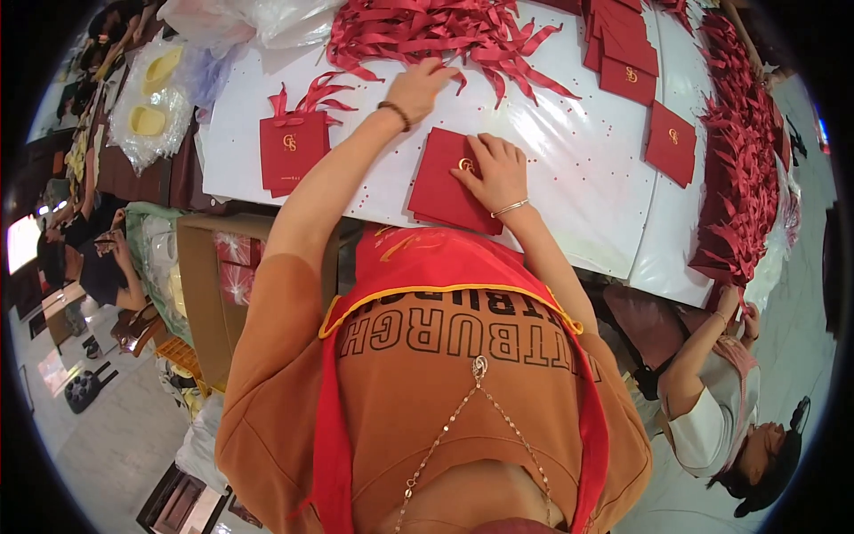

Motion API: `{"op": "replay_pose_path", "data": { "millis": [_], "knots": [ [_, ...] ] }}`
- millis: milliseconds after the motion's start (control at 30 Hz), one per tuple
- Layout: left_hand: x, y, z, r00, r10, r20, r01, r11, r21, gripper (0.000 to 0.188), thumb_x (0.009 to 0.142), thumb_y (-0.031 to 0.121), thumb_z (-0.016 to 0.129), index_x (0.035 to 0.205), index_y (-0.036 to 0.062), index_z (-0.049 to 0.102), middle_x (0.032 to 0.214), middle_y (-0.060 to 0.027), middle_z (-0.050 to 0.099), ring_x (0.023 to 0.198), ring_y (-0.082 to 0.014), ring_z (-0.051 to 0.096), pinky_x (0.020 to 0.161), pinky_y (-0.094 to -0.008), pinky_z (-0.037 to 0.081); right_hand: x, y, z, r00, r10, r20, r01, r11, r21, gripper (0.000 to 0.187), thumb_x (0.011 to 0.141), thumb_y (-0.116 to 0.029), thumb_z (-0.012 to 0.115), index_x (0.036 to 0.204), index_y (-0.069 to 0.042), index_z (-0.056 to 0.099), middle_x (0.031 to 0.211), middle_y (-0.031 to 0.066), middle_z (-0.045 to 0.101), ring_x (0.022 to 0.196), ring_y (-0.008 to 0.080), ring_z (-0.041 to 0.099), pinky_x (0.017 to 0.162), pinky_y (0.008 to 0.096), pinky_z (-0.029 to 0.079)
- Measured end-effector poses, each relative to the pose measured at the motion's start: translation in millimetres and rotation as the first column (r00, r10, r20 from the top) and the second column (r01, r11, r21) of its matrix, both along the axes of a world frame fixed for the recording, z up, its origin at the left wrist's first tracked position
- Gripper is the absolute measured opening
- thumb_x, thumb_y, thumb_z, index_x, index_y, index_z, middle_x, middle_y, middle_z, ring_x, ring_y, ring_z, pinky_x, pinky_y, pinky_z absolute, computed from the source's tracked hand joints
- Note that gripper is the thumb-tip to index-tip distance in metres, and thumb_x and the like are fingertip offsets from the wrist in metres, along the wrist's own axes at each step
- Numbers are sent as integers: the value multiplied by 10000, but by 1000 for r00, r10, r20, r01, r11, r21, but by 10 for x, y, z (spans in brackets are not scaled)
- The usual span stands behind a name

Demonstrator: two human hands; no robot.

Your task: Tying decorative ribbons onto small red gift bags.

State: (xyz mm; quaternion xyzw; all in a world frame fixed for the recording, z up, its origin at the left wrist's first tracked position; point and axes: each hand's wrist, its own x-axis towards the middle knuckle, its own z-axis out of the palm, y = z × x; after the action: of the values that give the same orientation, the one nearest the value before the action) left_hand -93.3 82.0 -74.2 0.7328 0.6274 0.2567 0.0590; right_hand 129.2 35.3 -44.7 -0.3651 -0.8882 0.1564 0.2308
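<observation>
My left hand [420,93], with a dark beaded bracelet, reaches to the near edge of a heap of red ribbons [418,36]. Its fingertips close on the end of one red ribbon [462,84]. Flat on the white table lies a small stack of red paper gift bags [436,182] with a gold emblem. My right hand [496,174], wearing a thin bangle, rests on the stack's right side, thumb and fingers apart. Left of my forearm are further red gift bags [294,151], with ribbon handles at their top edge.
Red bags [627,58] lie fanned out at the far right, and a single red bag [671,144] lies nearer. A long row of ribboned bags [743,160] lines the right edge. A cardboard box [200,294] stands below the table's left side. Co-workers [712,400] are nearby.
</observation>
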Motion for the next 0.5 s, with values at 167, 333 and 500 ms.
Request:
{"op": "replay_pose_path", "data": {
  "millis": [167,333,500],
  "knots": [
    [178,255,-108,952,-38,-305,8,995,-98,156,756,160,539,902,148,591,1019,-93,511,808,-260,534,630,-380,426,-3,-41,4,1000,-5,27,5,1000,-3,518,690,-372,645,1105,-84,527,1068,68,504,970,257,457,847,374,326],
    [93,-137,155,904,-28,-427,60,996,62,126,699,178,586,803,112,559,979,-65,535,923,-258,491,717,-361,379,18,-37,-27,1000,-28,2,28,1000,-2,510,629,-353,684,1036,-73,558,1044,73,505,962,244,452,833,382,322],
    [-45,-683,804,986,-142,84,124,975,185,122,651,-34,515,743,45,496,905,-90,577,822,-240,553,698,-334,420,-21,-28,27,1000,-26,6,26,1000,1,492,605,-335,707,999,-76,566,1016,79,504,955,260,447,818,387,332]
  ]
}}
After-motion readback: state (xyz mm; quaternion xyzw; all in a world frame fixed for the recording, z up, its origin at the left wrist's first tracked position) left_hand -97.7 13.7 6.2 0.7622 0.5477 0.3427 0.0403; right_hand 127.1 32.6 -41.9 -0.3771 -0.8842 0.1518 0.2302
